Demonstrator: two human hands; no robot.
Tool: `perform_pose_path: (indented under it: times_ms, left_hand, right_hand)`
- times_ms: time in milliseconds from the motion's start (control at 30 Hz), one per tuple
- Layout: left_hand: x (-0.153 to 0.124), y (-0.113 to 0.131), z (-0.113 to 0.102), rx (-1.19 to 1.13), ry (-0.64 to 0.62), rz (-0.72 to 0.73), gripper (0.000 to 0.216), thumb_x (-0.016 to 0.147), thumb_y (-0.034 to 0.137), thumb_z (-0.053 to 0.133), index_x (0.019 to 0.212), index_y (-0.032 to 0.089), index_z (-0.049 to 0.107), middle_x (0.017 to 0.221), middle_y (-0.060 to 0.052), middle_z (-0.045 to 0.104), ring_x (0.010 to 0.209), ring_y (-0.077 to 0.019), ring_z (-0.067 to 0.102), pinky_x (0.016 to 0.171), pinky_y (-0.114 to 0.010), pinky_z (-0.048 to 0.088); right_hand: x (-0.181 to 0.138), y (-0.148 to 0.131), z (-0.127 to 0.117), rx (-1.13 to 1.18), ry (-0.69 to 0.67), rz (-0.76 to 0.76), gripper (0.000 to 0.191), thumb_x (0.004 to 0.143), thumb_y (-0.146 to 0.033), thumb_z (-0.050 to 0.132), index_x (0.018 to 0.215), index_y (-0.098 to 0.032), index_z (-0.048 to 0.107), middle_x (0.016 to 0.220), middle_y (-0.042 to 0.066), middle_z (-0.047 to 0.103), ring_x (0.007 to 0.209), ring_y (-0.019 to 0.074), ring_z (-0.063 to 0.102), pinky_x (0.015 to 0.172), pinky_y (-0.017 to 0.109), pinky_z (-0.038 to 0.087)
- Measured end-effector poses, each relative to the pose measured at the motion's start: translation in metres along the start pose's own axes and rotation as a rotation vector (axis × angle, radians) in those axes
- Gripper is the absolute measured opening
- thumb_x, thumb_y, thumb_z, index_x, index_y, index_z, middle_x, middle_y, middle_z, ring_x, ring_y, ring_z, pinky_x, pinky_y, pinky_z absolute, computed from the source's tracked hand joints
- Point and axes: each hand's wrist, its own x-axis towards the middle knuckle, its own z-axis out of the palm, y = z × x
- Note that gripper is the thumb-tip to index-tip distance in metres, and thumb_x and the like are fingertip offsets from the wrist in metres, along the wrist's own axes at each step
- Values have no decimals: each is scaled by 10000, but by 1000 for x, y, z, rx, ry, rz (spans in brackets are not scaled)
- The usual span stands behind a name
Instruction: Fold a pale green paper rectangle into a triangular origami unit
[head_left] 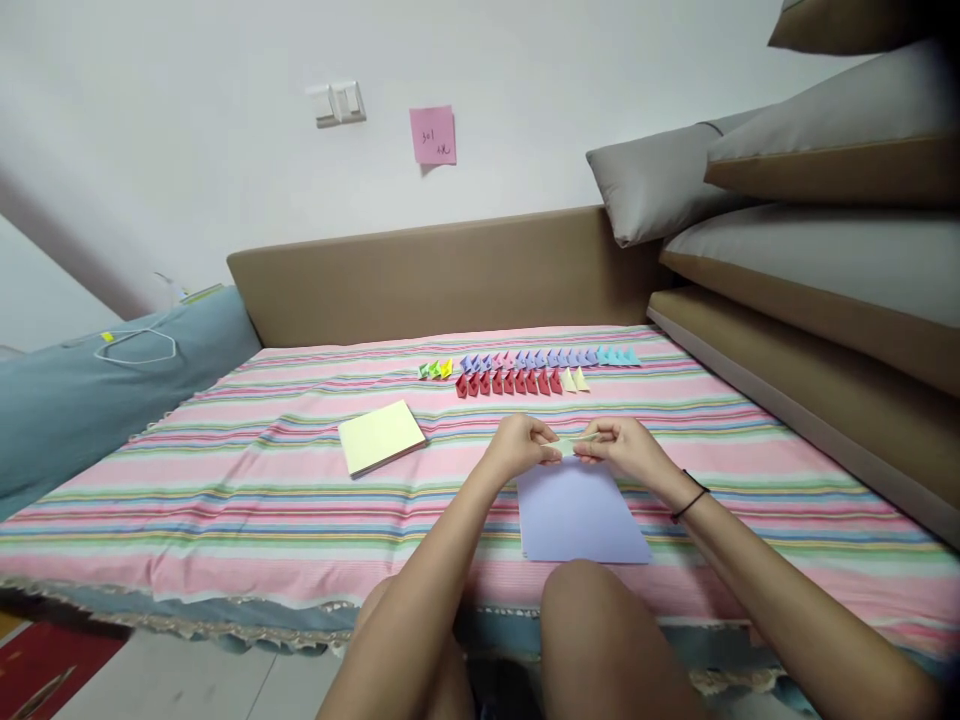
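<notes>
Both hands meet over the far edge of a lavender paper sheet that lies on the striped cloth. Between them is a small pale yellow-green folded paper. My left hand pinches its left end, and my right hand pinches its right end. The fingers cover part of the paper, so its full shape is hidden. Beyond the hands stand two rows of small folded paper pieces, with red ones in front and purple ones behind. Two cream pieces end the front row.
A stack of pale yellow paper lies left of my hands on the striped cloth. Grey and brown cushions are piled at the right. A brown backrest runs along the wall, and a blue-covered armrest is at the left.
</notes>
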Motion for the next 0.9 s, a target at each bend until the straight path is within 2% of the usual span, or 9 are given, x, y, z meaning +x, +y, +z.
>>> perform_pose_path:
  times_ms: [133, 200, 300, 500, 667, 900]
  left_hand:
    - [-1, -11, -5, 2, 8, 20, 291, 548, 195, 793, 821, 122, 722, 677, -28, 708, 678, -174, 655, 640, -244, 489]
    - [-1, -15, -6, -15, -17, 19, 302, 584, 275, 782, 834, 114, 724, 661, -39, 707, 637, -167, 648, 608, -242, 487]
    - [0, -17, -10, -30, -29, 20, 243, 634, 335, 746, 720, 110, 710, 594, -51, 690, 547, -153, 627, 555, -238, 480]
    - [6, -24, -24, -57, 32, 13, 119, 659, 240, 701, 629, 132, 659, 555, -33, 675, 559, -156, 651, 561, -229, 493]
    - [14, -28, -31, -103, 46, -24, 135, 646, 243, 716, 623, 129, 649, 527, -36, 662, 564, -175, 666, 576, -255, 521]
    - [23, -35, -43, -99, 199, -28, 173, 656, 288, 720, 650, 133, 644, 549, -42, 673, 520, -153, 640, 567, -253, 517]
  right_hand:
    - [9, 7, 7, 0, -12, -13, 228, 636, -346, 742, 607, -161, 612, 555, 16, 647, 533, 145, 583, 541, 265, 442]
    - [12, 7, 13, -2, -29, -19, 218, 641, -340, 744, 626, -159, 622, 574, 23, 662, 555, 156, 600, 554, 269, 452]
    - [18, 4, 23, -5, -40, -26, 218, 657, -346, 738, 643, -158, 629, 594, 34, 677, 578, 165, 616, 564, 269, 459]
    - [35, 5, 32, 2, -48, -23, 238, 658, -367, 731, 704, -147, 652, 619, 43, 694, 599, 180, 647, 591, 282, 493]
    - [47, 5, 28, -16, -23, -17, 199, 634, -318, 738, 675, -146, 646, 590, 32, 678, 562, 166, 631, 558, 266, 480]
    - [76, -4, 23, -33, -48, -34, 204, 593, -309, 769, 632, -156, 640, 551, 20, 671, 543, 150, 618, 537, 240, 453]
